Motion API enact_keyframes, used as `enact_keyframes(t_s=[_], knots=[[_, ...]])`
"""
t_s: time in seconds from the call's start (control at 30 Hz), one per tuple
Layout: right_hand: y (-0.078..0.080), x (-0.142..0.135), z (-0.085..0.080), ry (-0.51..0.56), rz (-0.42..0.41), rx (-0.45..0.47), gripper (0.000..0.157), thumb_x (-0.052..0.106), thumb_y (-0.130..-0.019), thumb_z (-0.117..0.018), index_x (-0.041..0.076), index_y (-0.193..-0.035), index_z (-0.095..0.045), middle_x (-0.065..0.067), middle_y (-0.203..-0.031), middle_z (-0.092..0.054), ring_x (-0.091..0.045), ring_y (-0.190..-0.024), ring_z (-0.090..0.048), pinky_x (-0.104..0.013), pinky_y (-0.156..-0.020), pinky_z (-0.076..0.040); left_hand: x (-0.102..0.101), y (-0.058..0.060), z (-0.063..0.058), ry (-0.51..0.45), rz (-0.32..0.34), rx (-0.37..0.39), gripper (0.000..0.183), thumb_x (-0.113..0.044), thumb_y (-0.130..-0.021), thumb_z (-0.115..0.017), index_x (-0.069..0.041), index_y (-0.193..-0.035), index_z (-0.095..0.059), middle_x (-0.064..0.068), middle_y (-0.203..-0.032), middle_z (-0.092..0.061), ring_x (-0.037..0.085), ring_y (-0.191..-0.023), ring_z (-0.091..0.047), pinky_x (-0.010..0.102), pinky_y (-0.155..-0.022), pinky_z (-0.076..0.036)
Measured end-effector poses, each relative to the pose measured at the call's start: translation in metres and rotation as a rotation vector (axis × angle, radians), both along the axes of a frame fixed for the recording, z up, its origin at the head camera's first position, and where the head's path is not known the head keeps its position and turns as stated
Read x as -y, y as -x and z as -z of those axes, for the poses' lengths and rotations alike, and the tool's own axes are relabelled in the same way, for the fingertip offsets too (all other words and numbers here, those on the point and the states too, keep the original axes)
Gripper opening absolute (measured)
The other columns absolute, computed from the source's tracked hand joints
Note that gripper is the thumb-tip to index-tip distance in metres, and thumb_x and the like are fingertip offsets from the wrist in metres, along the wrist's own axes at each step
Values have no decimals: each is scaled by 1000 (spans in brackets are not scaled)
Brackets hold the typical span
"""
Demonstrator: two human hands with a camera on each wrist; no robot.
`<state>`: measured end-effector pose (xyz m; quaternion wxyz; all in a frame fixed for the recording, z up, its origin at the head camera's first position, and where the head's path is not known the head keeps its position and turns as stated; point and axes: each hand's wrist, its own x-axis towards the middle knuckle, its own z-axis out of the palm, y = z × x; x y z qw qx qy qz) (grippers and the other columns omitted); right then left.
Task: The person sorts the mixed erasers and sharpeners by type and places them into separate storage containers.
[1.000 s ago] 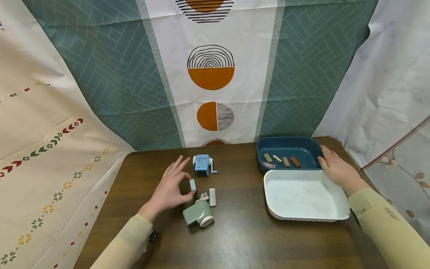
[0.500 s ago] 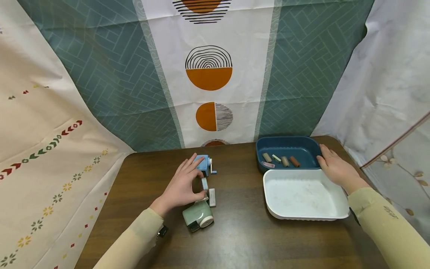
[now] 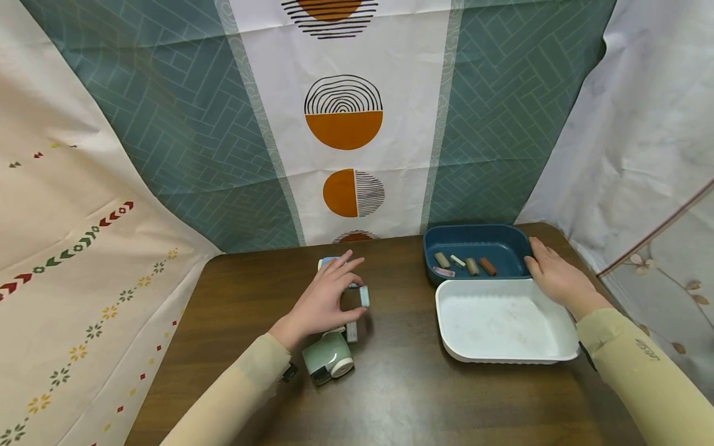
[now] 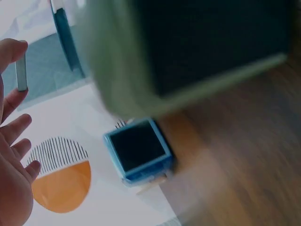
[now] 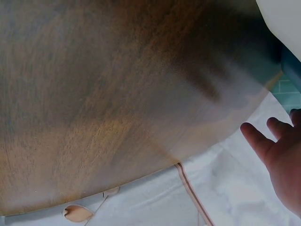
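My left hand [image 3: 320, 303] pinches a small pale blue block, like an eraser [image 3: 364, 296], upright between thumb and index finger above the table, its other fingers spread. In the left wrist view, the eraser [image 4: 21, 73] shows edge-on. Below that hand stands a green pencil sharpener [image 3: 329, 356]; a blue crank sharpener [image 3: 326, 262] is mostly hidden behind the fingers. A whitish eraser [image 3: 352, 333] lies partly covered beside the green one. My right hand [image 3: 560, 279] rests at the right rim of a dark blue tray [image 3: 502, 244], fingers extended. In the right wrist view its fingertips [image 5: 254, 134] look straight.
Inside the blue tray lie several small pieces, brownish, pale and pink, including a reddish-brown one [image 3: 488, 266]. A white tray [image 3: 507, 322] stands directly in front of it. Patterned cloth [image 3: 346, 204] hangs along the table's back edge and both sides.
My left hand has moved to the right with the pale blue eraser, passing in front of the blue sharpener. My right hand stays at the blue tray's rim.
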<state>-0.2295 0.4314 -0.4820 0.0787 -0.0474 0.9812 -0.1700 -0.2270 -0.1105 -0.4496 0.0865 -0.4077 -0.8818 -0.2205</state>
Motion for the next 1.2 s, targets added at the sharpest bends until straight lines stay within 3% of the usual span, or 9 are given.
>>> enact_keyframes(t_s=[0.47, 0.6, 0.97, 1.2], knots=[[2, 1, 3, 15, 16, 7, 76, 44, -118, -22, -7, -166, 7, -36, -172, -1, -60, -155, -11, -73, -121, -16, -44, 6, -10, 76, 149, -111, 39, -39, -90, -85, -15, -117, -69, 10, -169, -39, 31, -161, -25, 52, -130, -19], [2, 0, 3, 13, 16, 10, 76, 45, -118, -21, -6, -166, 9, -36, -172, 0, -59, -156, -11, -72, -122, -15, -49, 7, -14, 105, 167, -113, 39, -40, -90, -84, -17, -119, -69, 8, -171, -35, 28, -163, -21, 50, -130, -17], [2, -1, 3, 16, 5, -2, 75, 42, -118, -23, -7, -166, 7, -36, -172, -1, -58, -156, -12, -71, -122, -17, -82, 17, -35, 167, 181, -110, 38, -41, -92, -83, -22, -122, -70, 7, -174, -31, 29, -163, -18, 49, -131, -16], [1, 1, 2, 10, 10, 1, 74, 41, -118, -24, -7, -167, 6, -35, -172, -2, -58, -156, -12, -71, -122, -16, -118, 30, -40, 241, 92, -29, 41, -46, -97, -77, -22, -130, -71, 7, -177, -23, 27, -165, -10, 50, -131, -13]])
